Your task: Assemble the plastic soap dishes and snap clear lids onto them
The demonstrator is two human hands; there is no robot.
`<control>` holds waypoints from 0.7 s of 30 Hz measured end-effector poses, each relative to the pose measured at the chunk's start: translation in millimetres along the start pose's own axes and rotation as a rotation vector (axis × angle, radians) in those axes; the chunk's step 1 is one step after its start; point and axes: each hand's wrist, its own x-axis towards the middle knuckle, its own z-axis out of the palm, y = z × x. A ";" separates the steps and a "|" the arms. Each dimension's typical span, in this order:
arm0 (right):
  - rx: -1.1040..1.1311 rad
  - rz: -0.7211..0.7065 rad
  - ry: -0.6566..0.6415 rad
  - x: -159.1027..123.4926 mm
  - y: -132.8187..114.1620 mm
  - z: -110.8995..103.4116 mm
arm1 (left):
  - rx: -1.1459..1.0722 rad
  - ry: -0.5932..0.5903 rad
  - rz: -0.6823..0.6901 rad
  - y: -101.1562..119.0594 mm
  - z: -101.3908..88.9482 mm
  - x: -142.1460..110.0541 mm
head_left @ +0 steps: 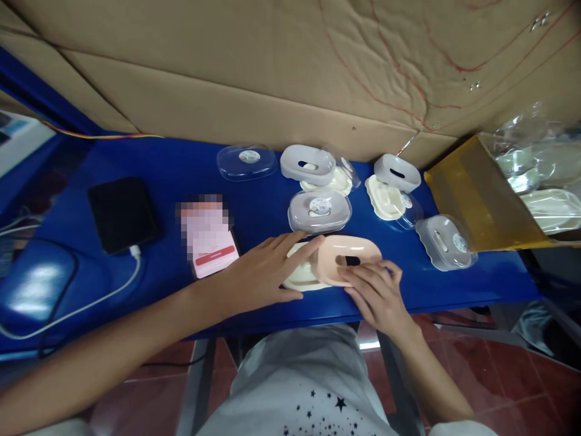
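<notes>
A peach oval soap dish [331, 247] with a slot in its middle lies in front of me, overlapping a cream oval base [303, 280]. My right hand [374, 293] grips the peach dish at its near right side, thumb at the front edge and fingers bent over the slot. My left hand [276, 266] is open, its fingers spread over the left part of the cream base. Just behind them sits a grey dish under a clear lid with a round label [320, 207].
Behind stand a grey dish [295, 157] and a loose clear lid [240, 172]. On the right are another grey dish [403, 177], a lidded dish [442, 242] and a cardboard box [485, 200] of parts. A phone [213, 242] and a black device with cable [120, 212] lie left.
</notes>
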 end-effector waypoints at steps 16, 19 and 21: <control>-0.117 0.050 -0.134 50.0 68.2 -32.3 | -0.108 -0.087 -0.024 3.4 0.4 8.1; -0.272 0.278 -0.267 67.0 141.2 -53.0 | -0.148 -0.074 -0.019 3.2 -2.7 7.8; -0.296 0.304 -0.301 70.0 180.6 -53.3 | -0.180 -0.052 -0.008 1.2 -3.4 7.5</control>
